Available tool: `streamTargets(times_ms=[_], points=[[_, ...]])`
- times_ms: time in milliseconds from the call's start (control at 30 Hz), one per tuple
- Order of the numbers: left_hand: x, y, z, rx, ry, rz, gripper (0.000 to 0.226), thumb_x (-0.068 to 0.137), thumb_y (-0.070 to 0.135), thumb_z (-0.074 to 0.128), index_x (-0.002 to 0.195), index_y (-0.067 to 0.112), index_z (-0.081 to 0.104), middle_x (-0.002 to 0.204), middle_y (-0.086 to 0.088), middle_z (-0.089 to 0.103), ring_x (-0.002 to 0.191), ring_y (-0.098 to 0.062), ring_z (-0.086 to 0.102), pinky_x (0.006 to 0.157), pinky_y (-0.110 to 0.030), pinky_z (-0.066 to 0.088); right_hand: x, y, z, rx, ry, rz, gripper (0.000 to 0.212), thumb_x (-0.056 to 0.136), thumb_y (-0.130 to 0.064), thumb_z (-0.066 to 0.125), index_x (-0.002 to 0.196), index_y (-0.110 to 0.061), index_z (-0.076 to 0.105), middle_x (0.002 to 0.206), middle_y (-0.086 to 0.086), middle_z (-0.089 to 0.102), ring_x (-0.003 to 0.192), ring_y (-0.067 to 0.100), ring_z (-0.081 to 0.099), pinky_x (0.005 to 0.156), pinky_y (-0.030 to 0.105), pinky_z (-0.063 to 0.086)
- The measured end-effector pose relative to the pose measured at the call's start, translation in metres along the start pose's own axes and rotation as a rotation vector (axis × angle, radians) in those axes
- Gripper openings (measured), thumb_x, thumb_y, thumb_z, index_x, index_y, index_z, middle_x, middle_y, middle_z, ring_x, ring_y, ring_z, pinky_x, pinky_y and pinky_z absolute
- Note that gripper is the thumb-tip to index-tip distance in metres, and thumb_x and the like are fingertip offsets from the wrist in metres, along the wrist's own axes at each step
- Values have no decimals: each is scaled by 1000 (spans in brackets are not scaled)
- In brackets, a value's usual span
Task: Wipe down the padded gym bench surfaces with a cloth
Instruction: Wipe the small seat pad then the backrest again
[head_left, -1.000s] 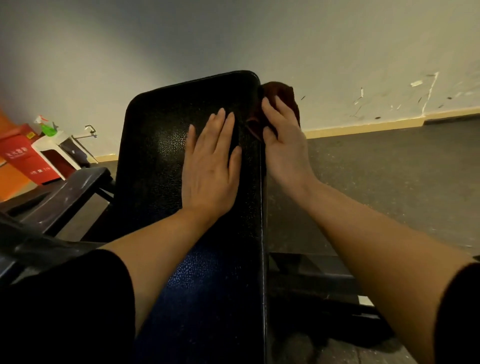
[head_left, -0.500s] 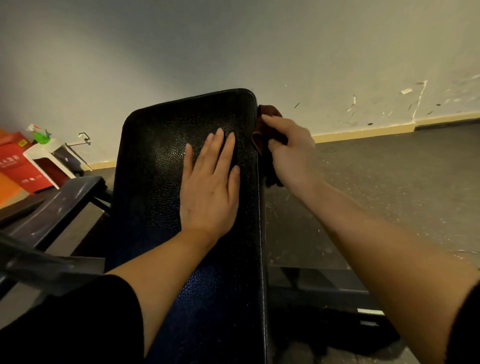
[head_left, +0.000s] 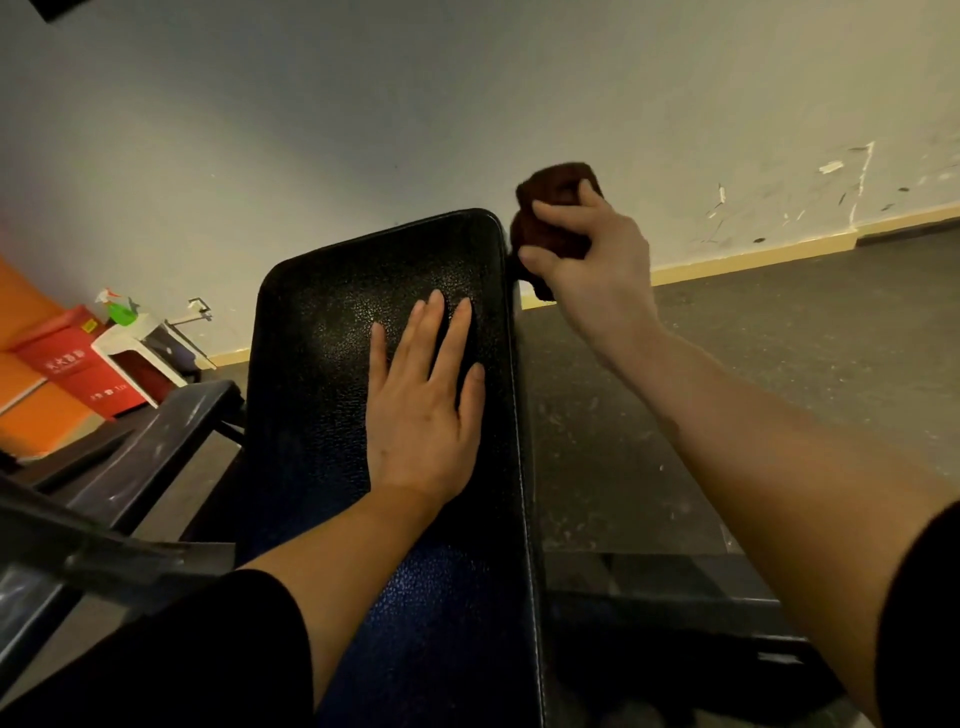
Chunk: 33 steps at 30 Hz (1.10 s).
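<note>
A person's left hand (head_left: 423, 415) lies flat, fingers straight, on the black padded bench backrest (head_left: 332, 364). The right hand (head_left: 592, 260) clutches a bunched dark brown cloth (head_left: 553, 208) at the pad's upper right corner, beside its right edge. The cloth looks soft and light, likely easy to squash; a full-fist hold suits it. The pad's pebbled vinyl looks firm and slightly slick, so the flat hand probably steadies it.

Short black sleeves (head_left: 171, 660), forearms bare, no jewellery.
</note>
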<state>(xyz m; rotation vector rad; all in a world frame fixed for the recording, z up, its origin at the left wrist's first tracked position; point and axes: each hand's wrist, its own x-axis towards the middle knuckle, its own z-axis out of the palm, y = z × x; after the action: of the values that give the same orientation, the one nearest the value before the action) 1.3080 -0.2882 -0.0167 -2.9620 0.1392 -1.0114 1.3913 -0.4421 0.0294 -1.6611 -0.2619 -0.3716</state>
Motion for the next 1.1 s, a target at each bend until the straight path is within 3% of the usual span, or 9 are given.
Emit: streamTargets(times_ms=[133,300,433,500,567,633,767,900,1100], points=[[0,1,-1,7,-2,-2,53,100,37,21,149,20,28,156,-5,26,145,-17,18,120,-40,-2,11,-4,16,193,-181,28,50,97,-10,45,143,-27,41,143,1,47,128,11,44,109,27,34],[1,0,0,3,-4,-2,53,100,37,21,149,18,29,156,-5,27,145,-18,19,120,-40,-2,-6,30,13,85,-158,177,41,93,-3,46,123,-24,64,108,-5,68,98,10,62,93,28,51],[0,0,1,-3,-9,3,53,100,37,21,149,18,29,156,-5,26,145,-17,18,120,-42,1,-13,31,-3,61,49,133,44,91,-1,52,131,-18,56,126,1,59,116,14,54,106,31,41],[0,0,1,0,-7,2,53,99,36,22,149,18,29,156,-4,26,145,-17,18,120,-42,2,-5,16,0,146,-27,38,45,93,-4,51,135,-21,53,136,-2,51,125,14,47,108,37,40],[0,1,2,15,-5,4,53,99,35,23,149,18,29,156,-4,26,145,-18,18,120,-42,2,-4,5,11,98,-169,-37,50,93,-1,48,138,-22,49,144,-2,46,133,12,39,114,28,30],[1,1,2,21,-8,2,53,99,35,23,149,18,29,156,-5,26,145,-18,19,120,-42,2,-5,5,18,59,-159,-58,53,90,3,48,138,-20,50,139,0,51,131,11,42,107,14,28],[0,1,1,24,-9,5,53,99,34,23,149,19,29,156,-4,26,145,-17,18,120,-42,1,5,7,10,-46,-82,41,51,85,3,50,131,-18,58,124,2,62,118,16,54,104,23,40],[0,0,1,21,-12,1,53,99,35,22,149,19,28,156,-4,25,145,-17,18,120,-41,1,3,5,16,18,-116,18,50,91,-1,51,137,-20,49,133,-1,55,123,11,48,100,11,31],[0,1,-1,20,-18,2,53,99,35,22,149,19,29,156,-4,25,145,-17,18,120,-42,1,-10,35,12,-20,-114,157,46,83,-1,57,123,-24,59,110,-2,65,107,15,59,101,30,46]])
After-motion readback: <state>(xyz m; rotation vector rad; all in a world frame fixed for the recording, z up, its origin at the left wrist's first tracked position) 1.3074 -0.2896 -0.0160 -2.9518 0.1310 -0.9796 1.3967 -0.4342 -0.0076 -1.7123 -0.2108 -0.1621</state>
